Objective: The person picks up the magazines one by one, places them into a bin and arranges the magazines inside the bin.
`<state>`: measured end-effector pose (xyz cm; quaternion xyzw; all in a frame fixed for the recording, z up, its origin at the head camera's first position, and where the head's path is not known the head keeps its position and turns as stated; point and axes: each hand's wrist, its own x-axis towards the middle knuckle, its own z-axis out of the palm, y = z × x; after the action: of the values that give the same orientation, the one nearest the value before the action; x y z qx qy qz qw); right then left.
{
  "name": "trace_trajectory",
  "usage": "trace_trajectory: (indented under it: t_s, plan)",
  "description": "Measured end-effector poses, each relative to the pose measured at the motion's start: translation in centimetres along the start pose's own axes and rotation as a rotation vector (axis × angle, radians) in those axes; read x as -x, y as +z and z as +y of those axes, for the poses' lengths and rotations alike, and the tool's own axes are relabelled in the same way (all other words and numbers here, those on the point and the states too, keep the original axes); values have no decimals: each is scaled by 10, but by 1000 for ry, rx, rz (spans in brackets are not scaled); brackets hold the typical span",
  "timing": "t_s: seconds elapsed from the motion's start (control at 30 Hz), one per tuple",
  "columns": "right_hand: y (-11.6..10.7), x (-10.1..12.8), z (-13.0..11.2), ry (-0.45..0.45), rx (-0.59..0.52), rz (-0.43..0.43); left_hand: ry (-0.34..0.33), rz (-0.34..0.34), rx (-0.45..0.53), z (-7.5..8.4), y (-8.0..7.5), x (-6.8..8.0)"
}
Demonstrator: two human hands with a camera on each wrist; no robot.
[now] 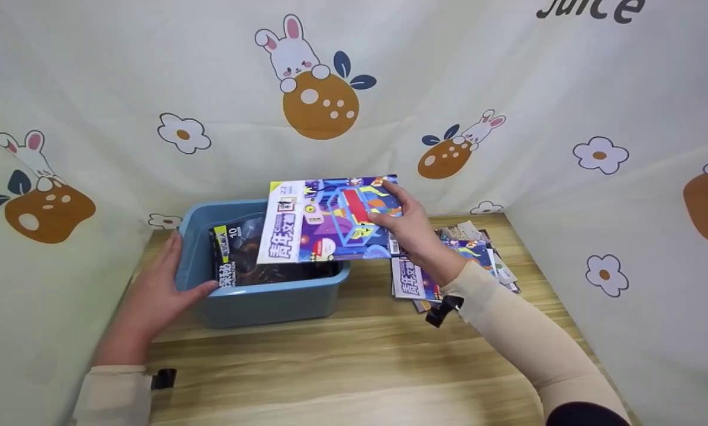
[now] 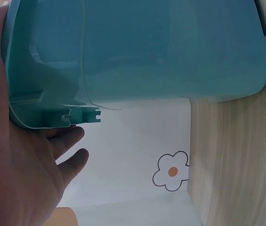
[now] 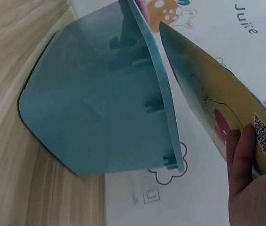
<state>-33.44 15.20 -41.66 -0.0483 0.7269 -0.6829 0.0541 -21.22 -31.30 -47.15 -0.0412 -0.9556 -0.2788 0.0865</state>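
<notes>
A blue plastic bin [image 1: 271, 305] stands on the wooden table [image 1: 354, 361], with a dark magazine [image 1: 253, 260] lying inside it. My left hand [image 1: 164, 284] rests flat against the bin's left wall [image 2: 123, 52], thumb along the front corner. My right hand [image 1: 410, 228] grips a colourful magazine [image 1: 330, 219] by its right edge and holds it level over the bin's right half. In the right wrist view the magazine's back cover [image 3: 217, 103] hangs just above the bin's rim [image 3: 159, 89], with my fingers [image 3: 243, 160] curled under it.
A loose pile of several similar magazines [image 1: 478, 254] lies on the table right of the bin, partly under my right forearm. A printed cloth backdrop [image 1: 354, 89] with rabbits and flowers closes in the back and both sides.
</notes>
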Motion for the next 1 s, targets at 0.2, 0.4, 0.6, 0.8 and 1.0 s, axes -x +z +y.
trace_trajectory:
  t_s: [0.2, 0.4, 0.6, 0.8, 1.0]
  plan:
    - [24, -3, -1, -19, 22, -20, -17, -10, -7, 1, 1, -2]
    - [50, -5, -1, -37, 25, -26, -24, -14, -15, 0, 1, 0]
    - [74, -9, 1, -55, 13, -63, -39, -26, -7, -1, 0, 2]
    - [93, -9, 0, -53, 22, -76, -53, -50, -15, 1, 0, 0]
    - [110, -7, -3, -86, 46, -67, -63, -57, -9, 0, 1, -2]
